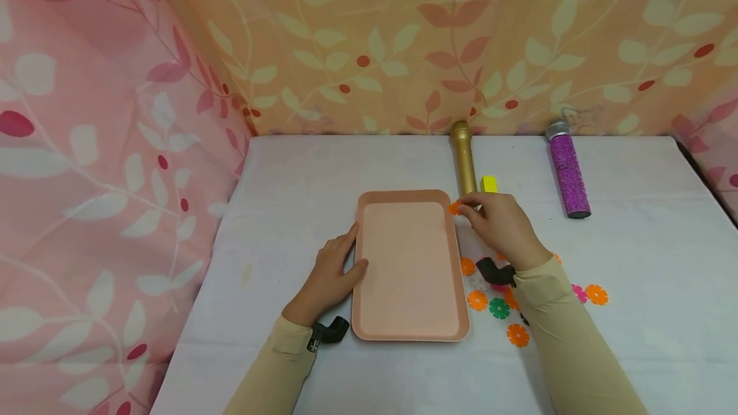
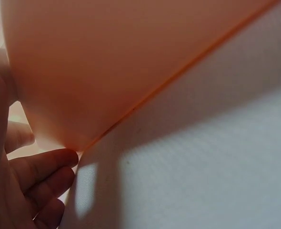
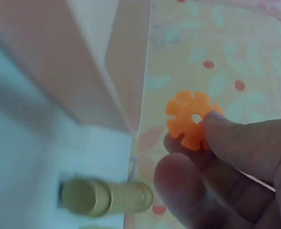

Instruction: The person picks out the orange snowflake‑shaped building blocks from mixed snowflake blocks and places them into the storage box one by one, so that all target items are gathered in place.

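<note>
A pink rectangular tray (image 1: 410, 261) lies on the white-covered table. My left hand (image 1: 331, 274) holds its left side, the thumb over the rim and the fingers at the outer wall. In the left wrist view, curled fingers (image 2: 47, 179) sit by the tray's lower edge (image 2: 131, 112). Near the tray's far right corner, my right hand (image 1: 507, 226) pinches an orange notched plastic disc (image 3: 190, 119) between thumb and fingers. Several more discs lie right of the tray, among them an orange disc (image 1: 517, 335) and a green disc (image 1: 499, 308); my right forearm hides some.
Behind the right hand lie a gold microphone (image 1: 464, 159) and a yellow block (image 1: 489, 184). A purple glittery microphone (image 1: 569, 175) rests farther right. Leaf-patterned cloth (image 1: 369, 43) hangs along the table's back, and pink patterned cloth (image 1: 104, 210) is on the left.
</note>
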A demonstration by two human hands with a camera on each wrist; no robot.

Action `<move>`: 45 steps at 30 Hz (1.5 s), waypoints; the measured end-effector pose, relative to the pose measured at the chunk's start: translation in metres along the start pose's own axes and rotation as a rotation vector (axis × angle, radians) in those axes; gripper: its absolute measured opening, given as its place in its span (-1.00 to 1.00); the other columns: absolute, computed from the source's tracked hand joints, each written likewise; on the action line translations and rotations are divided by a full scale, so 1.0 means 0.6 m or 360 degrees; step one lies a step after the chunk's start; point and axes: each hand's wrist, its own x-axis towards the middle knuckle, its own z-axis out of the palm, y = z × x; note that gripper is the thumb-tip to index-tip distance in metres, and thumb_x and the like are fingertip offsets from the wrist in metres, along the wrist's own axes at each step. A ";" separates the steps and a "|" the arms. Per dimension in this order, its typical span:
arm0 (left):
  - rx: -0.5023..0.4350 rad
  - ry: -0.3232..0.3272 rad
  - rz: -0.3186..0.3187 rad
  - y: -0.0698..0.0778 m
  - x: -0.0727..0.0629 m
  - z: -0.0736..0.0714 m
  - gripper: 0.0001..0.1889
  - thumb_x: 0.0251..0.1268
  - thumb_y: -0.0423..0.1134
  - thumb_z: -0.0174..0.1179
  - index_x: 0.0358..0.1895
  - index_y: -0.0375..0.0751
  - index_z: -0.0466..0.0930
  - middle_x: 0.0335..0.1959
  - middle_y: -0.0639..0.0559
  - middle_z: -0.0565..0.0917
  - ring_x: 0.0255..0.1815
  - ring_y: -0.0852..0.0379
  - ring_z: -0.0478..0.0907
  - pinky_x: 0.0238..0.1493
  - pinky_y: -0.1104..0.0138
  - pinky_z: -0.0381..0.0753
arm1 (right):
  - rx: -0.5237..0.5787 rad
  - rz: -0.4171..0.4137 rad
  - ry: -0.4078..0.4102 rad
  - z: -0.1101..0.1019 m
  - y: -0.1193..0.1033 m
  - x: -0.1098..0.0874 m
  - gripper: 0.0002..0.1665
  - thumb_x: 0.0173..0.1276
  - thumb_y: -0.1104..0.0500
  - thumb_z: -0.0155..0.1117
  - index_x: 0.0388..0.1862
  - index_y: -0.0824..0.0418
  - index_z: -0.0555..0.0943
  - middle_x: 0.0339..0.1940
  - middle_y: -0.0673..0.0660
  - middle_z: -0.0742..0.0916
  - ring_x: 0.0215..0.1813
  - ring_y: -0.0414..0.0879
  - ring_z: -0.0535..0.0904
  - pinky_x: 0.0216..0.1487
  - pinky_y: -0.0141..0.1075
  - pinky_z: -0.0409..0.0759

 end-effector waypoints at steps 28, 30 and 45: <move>0.0041 0.0014 -0.0053 -0.005 0.002 0.003 -0.21 0.51 -0.08 0.20 0.71 0.11 0.09 0.53 -0.09 0.48 0.49 -0.14 0.35 0.44 -0.17 0.24 | 0.0297 0.0037 -0.0223 0.088 -0.054 0.104 -0.76 0.39 0.16 0.49 -0.03 0.25 0.78 -0.17 0.18 0.83 -0.11 0.08 0.72 -0.02 -0.07 0.63; 0.0038 0.0004 -0.0073 -0.005 0.002 0.002 -0.21 0.51 -0.05 0.20 0.71 0.15 0.08 0.53 -0.09 0.47 0.50 -0.14 0.34 0.46 -0.16 0.24 | 0.0293 0.0069 -0.0237 0.094 -0.062 0.109 -0.76 0.39 0.16 0.49 -0.03 0.22 0.76 -0.19 0.18 0.83 -0.10 0.08 0.73 -0.01 -0.05 0.63; 0.0023 0.0025 -0.0047 -0.003 0.002 -0.001 -0.21 0.48 -0.07 0.22 0.70 0.11 0.12 0.53 -0.08 0.48 0.46 -0.17 0.38 0.46 -0.19 0.27 | 0.0282 0.0034 -0.0333 0.147 -0.111 0.144 -0.93 0.44 0.21 0.44 -0.16 0.19 0.77 -0.13 0.18 0.80 -0.08 0.07 0.70 0.00 -0.08 0.66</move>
